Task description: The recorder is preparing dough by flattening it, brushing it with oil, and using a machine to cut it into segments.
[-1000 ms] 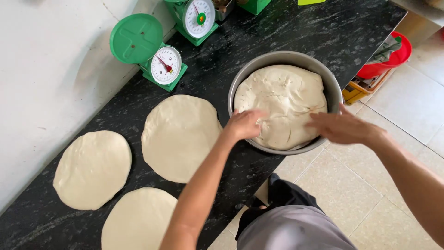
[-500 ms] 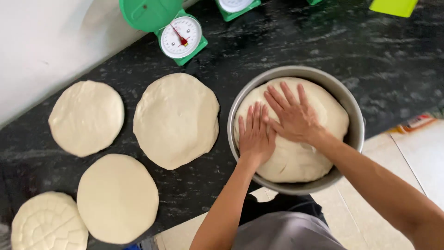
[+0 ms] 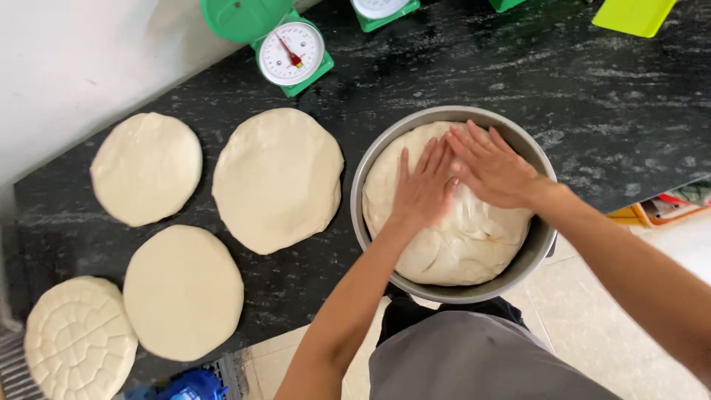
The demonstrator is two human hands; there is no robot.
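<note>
A round metal pan [image 3: 370,161] sits at the front edge of the black stone counter [image 3: 578,96]. It is filled with a pale dough [image 3: 466,248]. My left hand [image 3: 424,189] lies flat on the dough's upper middle, fingers spread. My right hand [image 3: 492,167] rests flat beside it, fingers pointing left and touching the left hand's fingertips. Neither hand grips anything.
Left of the pan lie several flattened dough rounds: a large one [image 3: 278,178], a smaller one [image 3: 146,168], another [image 3: 182,292], and a patterned one [image 3: 78,339]. A green dial scale [image 3: 290,50] stands behind them. A yellow-green board [image 3: 635,15] lies at the far right.
Both hands have gone from the pan's edges onto the dough and now lie flat, a little higher on it. The view has shifted, showing more dough rounds on the left.
</note>
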